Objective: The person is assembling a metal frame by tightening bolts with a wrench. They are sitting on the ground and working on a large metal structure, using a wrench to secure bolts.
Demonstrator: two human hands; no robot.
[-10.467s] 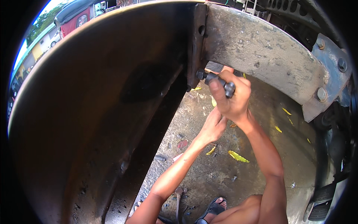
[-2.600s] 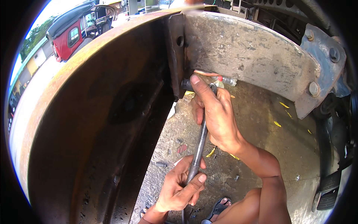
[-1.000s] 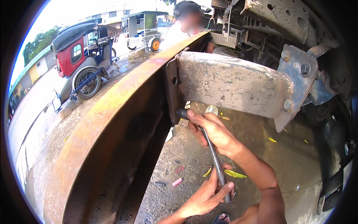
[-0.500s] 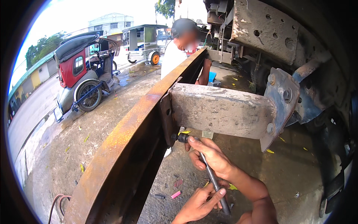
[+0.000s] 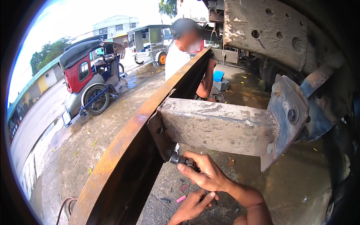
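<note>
Works on the right-hand side of a long, rust-topped beam [image 5: 125, 135], slanting from the lower edge up toward a co-worker [image 5: 178, 58] in white near the far end. Has a pale, holed vehicle frame [image 5: 268, 41] looming at upper right, and below it a thick grey bar [image 5: 217, 129], set between the beam and a bluish bolted plate [image 5: 287, 103]. At the beam end of that bar, faces a narrow dark flange [image 5: 162, 143] with an open hole in its upper part.

Grips the head of a dark wrench [image 5: 190, 163] in the right hand [image 5: 205, 173], fingers wrapped round and thumb aimed toward the flange. Curls the left hand [image 5: 195, 204] just below, seemingly around the handle, mostly hidden there. Points a black socket [image 5: 177, 159] at the flange's lower corner, near a pink stick [image 5: 181, 199] lying farther down on the ground, and right up against a bolt [image 5: 170, 152]; cannot tell how deeply seated.

Appears to be turning this lower bolt, whether tightening or loosening being unclear. Calls next for steady right-hand pressure, holding the socket square, and a left-hand swing of the handle without slipping.
</note>
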